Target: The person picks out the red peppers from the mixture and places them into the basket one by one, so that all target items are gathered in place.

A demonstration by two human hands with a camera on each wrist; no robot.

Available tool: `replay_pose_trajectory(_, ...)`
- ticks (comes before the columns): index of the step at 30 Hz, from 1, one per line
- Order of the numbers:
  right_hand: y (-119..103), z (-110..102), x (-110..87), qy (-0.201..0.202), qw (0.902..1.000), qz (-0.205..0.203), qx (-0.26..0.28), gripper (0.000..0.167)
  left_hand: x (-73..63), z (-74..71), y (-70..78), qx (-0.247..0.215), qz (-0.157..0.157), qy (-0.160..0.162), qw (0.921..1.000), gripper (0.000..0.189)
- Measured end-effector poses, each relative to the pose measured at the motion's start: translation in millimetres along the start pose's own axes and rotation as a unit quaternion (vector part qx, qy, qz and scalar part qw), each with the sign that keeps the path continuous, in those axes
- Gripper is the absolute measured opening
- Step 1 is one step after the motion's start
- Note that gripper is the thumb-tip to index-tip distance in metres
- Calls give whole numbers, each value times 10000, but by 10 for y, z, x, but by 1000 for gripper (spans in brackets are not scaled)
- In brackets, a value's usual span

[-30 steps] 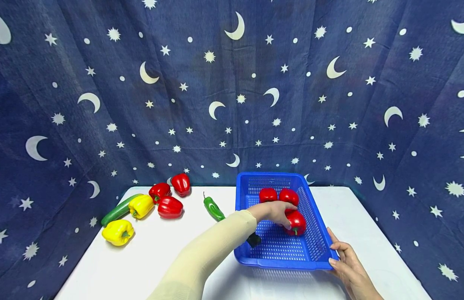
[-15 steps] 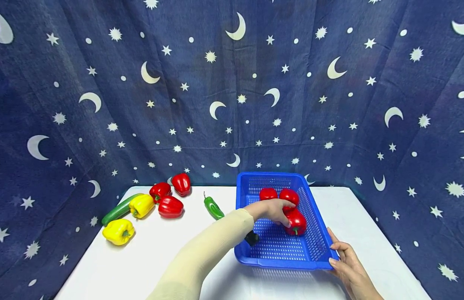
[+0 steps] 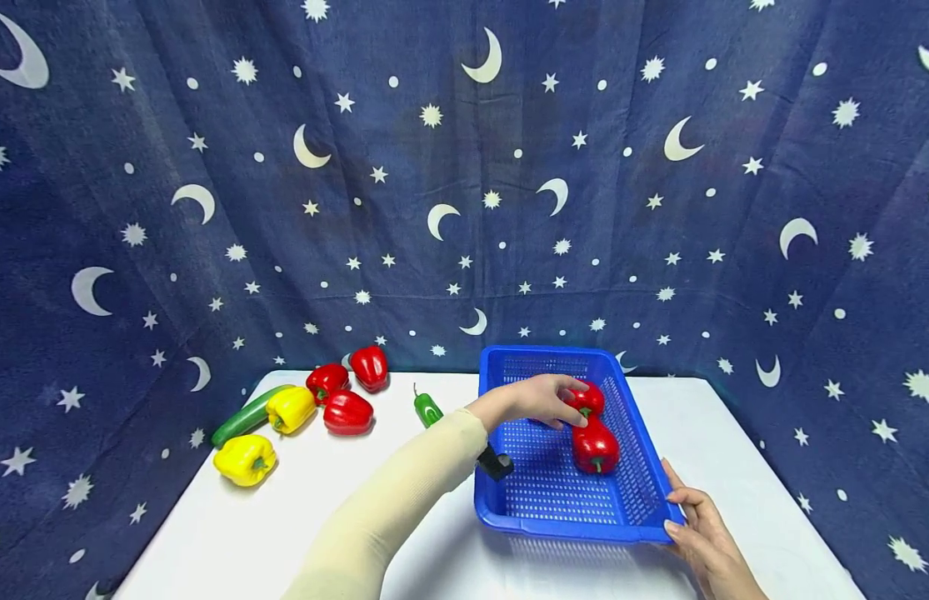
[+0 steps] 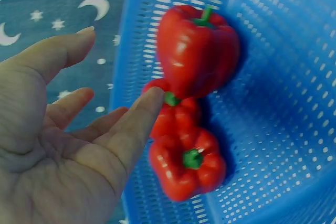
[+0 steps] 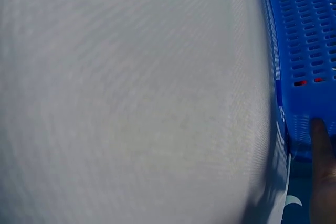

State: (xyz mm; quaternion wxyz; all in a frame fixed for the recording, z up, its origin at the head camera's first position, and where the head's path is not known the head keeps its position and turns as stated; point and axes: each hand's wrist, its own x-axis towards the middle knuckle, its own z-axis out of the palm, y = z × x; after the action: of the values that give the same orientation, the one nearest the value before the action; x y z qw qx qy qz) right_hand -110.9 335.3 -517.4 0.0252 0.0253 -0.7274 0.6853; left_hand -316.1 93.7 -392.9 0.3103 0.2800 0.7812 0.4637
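Observation:
My left hand (image 3: 539,400) hovers inside the blue plastic basket (image 3: 550,527), fingers spread and holding nothing. Beneath and beside it lie three red bell peppers, the front one (image 3: 595,447) nearest the basket's right wall. The left wrist view shows them in a row: a large pepper (image 4: 197,51), a middle pepper (image 4: 177,118) and a third pepper (image 4: 187,167). In the head view my left hand mostly hides one of them. At the basket's front right corner my right hand (image 3: 706,533) grips the rim, thumb on top; the right wrist view catches only one finger (image 5: 321,166) against the basket wall.
On the white table's left side lie a cucumber (image 3: 250,415), two yellow bell peppers (image 3: 245,460) and three more red bell peppers (image 3: 348,413). A green chili pepper (image 3: 427,408) lies left of the basket, partly behind my left sleeve. A dark starry curtain (image 3: 464,167) stands behind.
My left hand has let go of the front red bell pepper and drawn slightly up and left, its fingers spreading. The right hand still holds the basket's corner. The head view has shifted slightly.

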Motion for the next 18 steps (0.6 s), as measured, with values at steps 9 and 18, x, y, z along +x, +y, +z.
replay_pose_trajectory(9, -11, -10, -17, -112, 9996, -209, -141, 34, -213, -243, 56, -86, 593, 97, 9982, 62)
replay_pose_trajectory(18, -19, -11, 13, -267, 9989, -237, 315, 29, -561, -528, -22, 8, 793, 440, 9959, 61)
